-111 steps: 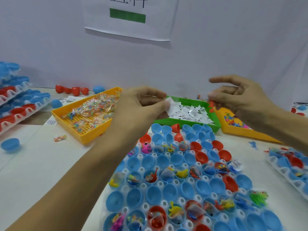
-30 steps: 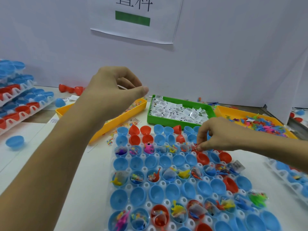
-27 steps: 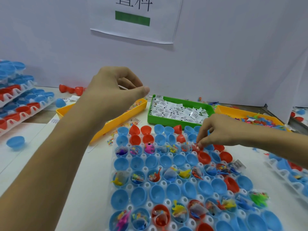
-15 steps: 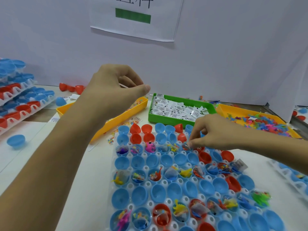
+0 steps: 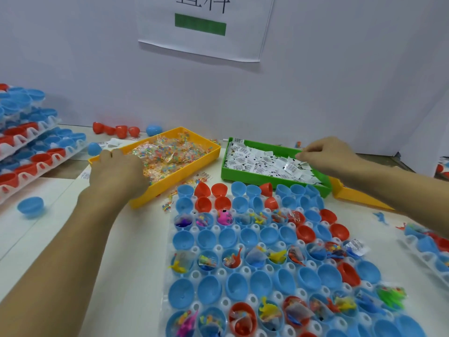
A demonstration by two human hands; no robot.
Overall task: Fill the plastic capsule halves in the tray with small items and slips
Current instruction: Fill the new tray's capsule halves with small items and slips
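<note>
Our left hand point(image 5: 116, 173) reaches into the yellow tray point(image 5: 179, 177) of small clear packets point(image 5: 167, 153) at 11 o'clock, its fingers hidden behind the back of the hand, so we cannot tell whether they grip anything. Our right hand point(image 5: 326, 154) hovers over the green tray point(image 5: 264, 177) of white slips point(image 5: 262, 161) at 1 o'clock, fingertips point(image 5: 300, 155) bunched together just above the slips; whether they pinch one we cannot tell. The white capsule tray point(image 5: 194, 274) with blue and red capsule halves point(image 5: 281, 279), some filled, lies at 5 o'clock, apart from both hands.
</note>
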